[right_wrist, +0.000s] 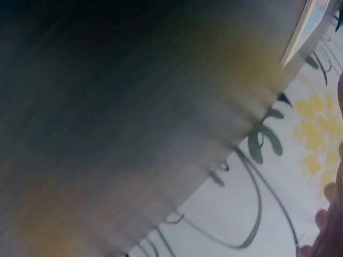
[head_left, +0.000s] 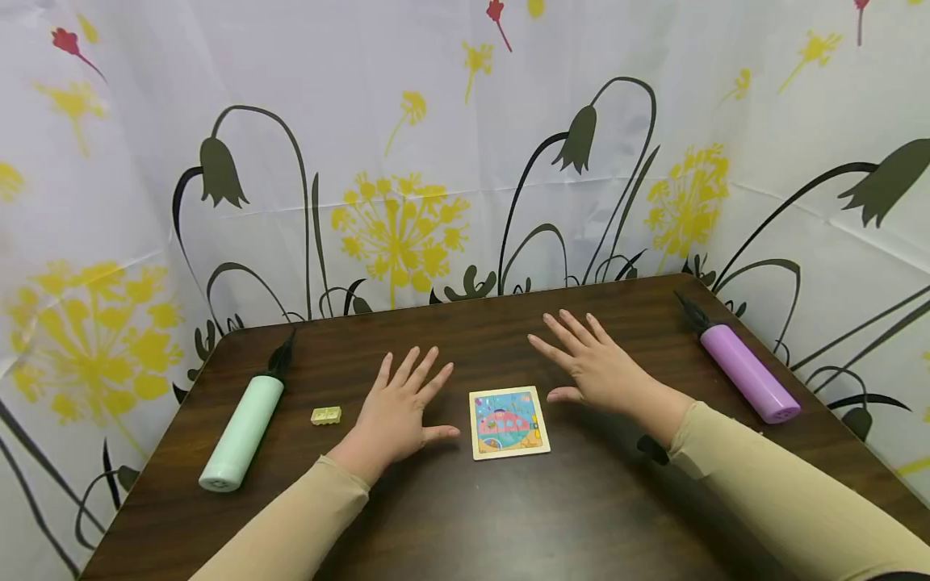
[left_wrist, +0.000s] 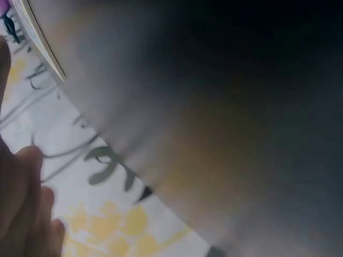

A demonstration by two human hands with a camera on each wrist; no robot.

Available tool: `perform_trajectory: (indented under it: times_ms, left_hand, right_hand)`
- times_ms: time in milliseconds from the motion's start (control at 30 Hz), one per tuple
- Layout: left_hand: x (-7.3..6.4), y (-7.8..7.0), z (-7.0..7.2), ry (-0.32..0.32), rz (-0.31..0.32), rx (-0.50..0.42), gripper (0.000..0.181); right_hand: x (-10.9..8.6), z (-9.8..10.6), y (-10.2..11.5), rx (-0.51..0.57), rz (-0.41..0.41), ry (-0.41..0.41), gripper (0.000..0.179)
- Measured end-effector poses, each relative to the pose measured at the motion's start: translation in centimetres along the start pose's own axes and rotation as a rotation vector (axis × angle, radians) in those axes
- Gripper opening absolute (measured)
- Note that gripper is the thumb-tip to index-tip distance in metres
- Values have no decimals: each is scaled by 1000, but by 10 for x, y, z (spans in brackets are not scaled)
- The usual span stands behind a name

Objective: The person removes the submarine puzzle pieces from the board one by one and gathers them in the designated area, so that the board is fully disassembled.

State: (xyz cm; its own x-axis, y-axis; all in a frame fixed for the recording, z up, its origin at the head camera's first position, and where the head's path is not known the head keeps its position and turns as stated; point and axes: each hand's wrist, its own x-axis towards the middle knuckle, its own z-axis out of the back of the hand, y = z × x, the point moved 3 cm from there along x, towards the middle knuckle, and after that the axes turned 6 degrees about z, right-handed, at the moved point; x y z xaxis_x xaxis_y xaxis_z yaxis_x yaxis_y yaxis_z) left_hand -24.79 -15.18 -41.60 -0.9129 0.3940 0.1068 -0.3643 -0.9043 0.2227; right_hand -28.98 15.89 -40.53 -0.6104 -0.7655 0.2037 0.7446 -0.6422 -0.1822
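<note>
A small square picture puzzle (head_left: 510,423) with a pale wooden frame and a pink submarine scene lies flat on the dark table between the two hands. My left hand (head_left: 398,415) is spread out to its left, thumb pointing toward the frame, holding nothing. On the other side my right hand (head_left: 597,369) has its fingers spread and its thumb near the frame's upper right corner. Left of the left hand sits a small yellowish block (head_left: 326,415) with hollows on top. In the right wrist view, one edge of the puzzle (right_wrist: 306,29) shows at the top right.
A mint green hand pump (head_left: 243,432) with a black nozzle lies at the table's left side. A purple hand pump (head_left: 750,373) lies at the right. Behind the brown wooden table (head_left: 567,516) hangs a white curtain (head_left: 436,97) with flower prints.
</note>
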Motion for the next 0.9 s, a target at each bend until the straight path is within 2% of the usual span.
perform_trajectory:
  times_ms: [100, 200, 333, 500, 600, 800, 900]
  left_hand:
    - [3, -12, 0, 71, -8, -13, 98]
    - [4, -22, 0, 182, -8, -38, 98]
    - [5, -31, 0, 293, -3, -66, 98]
    - [7, -36, 2, 331, 5, -71, 98]
    - [8, -38, 3, 341, 4, -81, 97]
    - [7, -41, 4, 368, 23, -96, 98]
    - [7, -42, 5, 366, 22, -117, 97]
  right_hand:
    - [10, -6, 11, 49, 52, 31, 88]
    - [23, -10, 26, 127, 107, 78, 83]
    - [39, -12, 45, 216, 137, 139, 79]
    - [55, -15, 60, 272, 152, 146, 75]
    - [62, -17, 65, 346, 133, 156, 68]
    - [78, -24, 72, 593, -7, 228, 53]
    - [84, -26, 73, 676, -89, 247, 49]
